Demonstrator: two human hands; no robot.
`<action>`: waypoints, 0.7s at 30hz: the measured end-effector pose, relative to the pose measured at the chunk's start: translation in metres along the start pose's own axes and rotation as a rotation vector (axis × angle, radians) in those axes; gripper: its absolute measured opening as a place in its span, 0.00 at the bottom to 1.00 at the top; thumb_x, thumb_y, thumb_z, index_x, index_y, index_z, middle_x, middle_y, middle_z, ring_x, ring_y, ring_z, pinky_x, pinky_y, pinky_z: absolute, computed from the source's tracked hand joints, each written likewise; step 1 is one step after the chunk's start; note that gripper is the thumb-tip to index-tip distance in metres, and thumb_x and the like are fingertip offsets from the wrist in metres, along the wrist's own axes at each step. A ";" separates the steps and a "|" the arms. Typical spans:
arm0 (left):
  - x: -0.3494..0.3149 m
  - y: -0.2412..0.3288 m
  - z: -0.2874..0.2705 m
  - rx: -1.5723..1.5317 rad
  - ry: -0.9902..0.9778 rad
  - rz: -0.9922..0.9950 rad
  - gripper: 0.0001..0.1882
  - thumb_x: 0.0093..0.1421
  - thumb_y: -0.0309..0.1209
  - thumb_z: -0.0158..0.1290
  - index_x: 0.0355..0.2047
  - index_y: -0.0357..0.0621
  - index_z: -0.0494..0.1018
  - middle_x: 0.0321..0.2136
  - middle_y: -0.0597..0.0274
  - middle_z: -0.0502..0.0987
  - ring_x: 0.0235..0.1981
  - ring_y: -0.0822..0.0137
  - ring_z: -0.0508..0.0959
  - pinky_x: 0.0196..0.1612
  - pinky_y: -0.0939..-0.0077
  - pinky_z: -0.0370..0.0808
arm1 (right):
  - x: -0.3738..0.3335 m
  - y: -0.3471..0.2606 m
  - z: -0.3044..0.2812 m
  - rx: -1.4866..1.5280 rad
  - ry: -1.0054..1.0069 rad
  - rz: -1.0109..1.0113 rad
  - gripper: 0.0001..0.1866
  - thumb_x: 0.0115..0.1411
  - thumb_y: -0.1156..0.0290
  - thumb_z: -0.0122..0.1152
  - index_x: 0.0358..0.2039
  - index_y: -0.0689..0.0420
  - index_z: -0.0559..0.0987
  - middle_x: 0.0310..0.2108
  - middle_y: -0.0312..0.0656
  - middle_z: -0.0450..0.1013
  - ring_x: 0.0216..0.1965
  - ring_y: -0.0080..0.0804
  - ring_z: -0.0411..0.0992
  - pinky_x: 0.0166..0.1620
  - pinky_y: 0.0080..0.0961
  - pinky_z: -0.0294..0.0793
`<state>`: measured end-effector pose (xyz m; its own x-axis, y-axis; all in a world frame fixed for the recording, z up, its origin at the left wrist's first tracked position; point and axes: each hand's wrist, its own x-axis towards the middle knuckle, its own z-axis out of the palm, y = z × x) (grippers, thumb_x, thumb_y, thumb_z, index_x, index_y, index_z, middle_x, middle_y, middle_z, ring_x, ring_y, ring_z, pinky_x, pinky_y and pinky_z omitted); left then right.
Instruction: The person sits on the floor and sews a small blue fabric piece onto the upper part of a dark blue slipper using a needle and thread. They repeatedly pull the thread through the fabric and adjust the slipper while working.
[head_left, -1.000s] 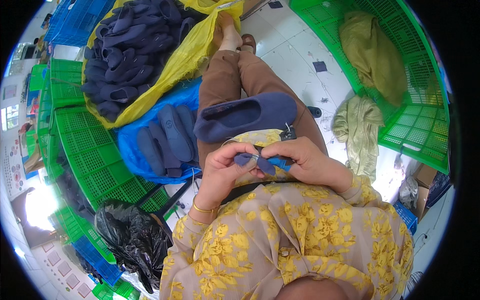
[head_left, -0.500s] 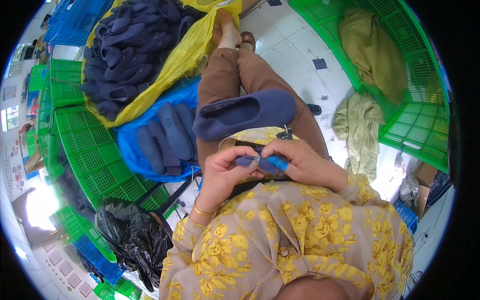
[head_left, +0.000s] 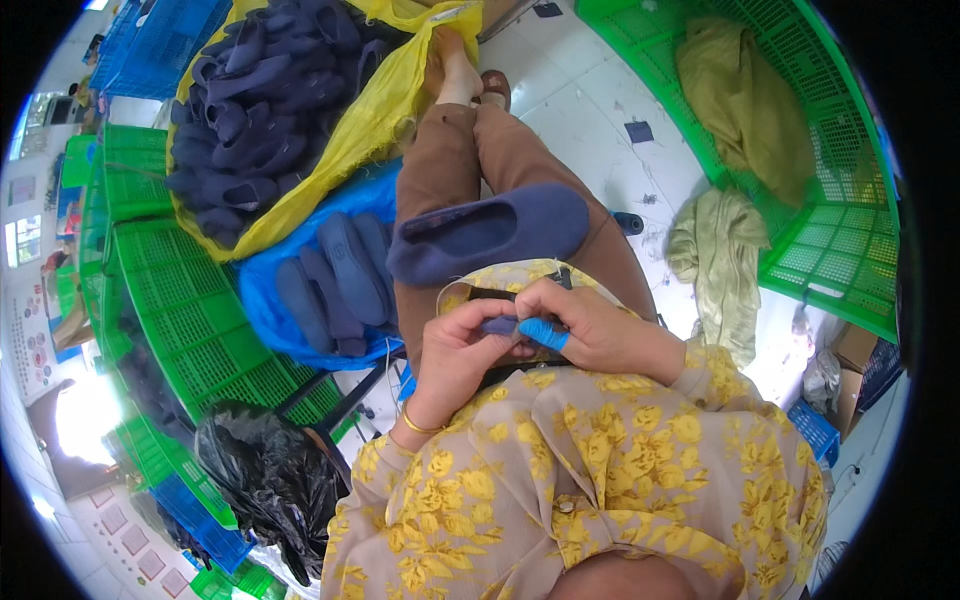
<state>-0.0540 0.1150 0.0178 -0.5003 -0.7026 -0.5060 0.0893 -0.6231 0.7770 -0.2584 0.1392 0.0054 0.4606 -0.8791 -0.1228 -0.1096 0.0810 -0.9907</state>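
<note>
In front of my waist both hands meet on a small strip of dark blue fabric (head_left: 499,325). My left hand (head_left: 456,350) pinches its left end between thumb and fingers. My right hand (head_left: 605,335) is closed at the other end, its thumb wrapped in bright blue tape (head_left: 541,334). Whether anything else sits between the fingertips is too small to tell. Across my thighs, just beyond the hands, lies a navy slipper (head_left: 560,222), its opening facing up.
A yellow sack (head_left: 345,165) heaped with navy slippers (head_left: 265,95) stands at the far left. Nearer, more slippers (head_left: 352,265) lie on a blue plastic bag (head_left: 262,300). Green crates (head_left: 185,290) line the left; another green crate (head_left: 835,265) holds cloth (head_left: 745,100). A black bag (head_left: 255,470) sits near-left.
My right fingers have curled in closer to the left ones, and less of the fabric strip shows between them. The slipper on my lap stays in place.
</note>
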 end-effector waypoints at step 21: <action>0.047 0.044 -0.003 0.581 0.037 0.303 0.06 0.63 0.22 0.52 0.40 0.35 0.75 0.26 0.65 0.78 0.26 0.78 0.77 0.30 0.84 0.74 | -0.129 -0.040 -0.202 0.771 0.963 -0.512 0.06 0.64 0.76 0.50 0.41 0.63 0.70 0.29 0.35 0.62 0.28 0.23 0.64 0.48 0.24 0.70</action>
<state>-0.0712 0.0538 0.0274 -0.4954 -0.8356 -0.2373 -0.2636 -0.1157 0.9577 -0.4917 0.1540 0.0727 -0.5361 -0.8430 0.0443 0.5573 -0.3929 -0.7315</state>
